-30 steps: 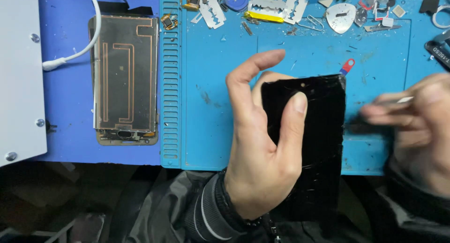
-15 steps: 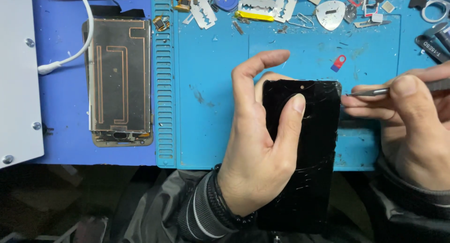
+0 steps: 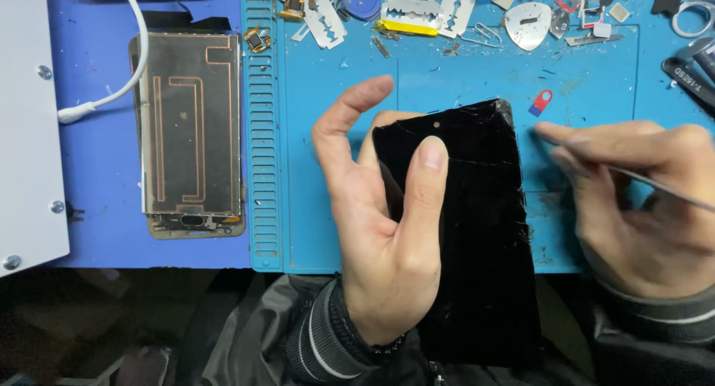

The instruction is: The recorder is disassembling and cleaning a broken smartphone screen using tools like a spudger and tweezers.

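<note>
One cracked black screen panel, one opened phone frame, two hands, two razor blades, one white cable.

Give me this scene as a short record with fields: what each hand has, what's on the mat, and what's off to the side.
left hand: left hand grips the black cracked screen panel, thumb pressed on its face
right hand: right hand holds a thin metal tool near the panel's upper right edge
surface: blue work mat
along top of mat: razor blades, metal pick, small parts
to the left: opened phone body lying flat; white cable beside it
far left: grey plate
</note>
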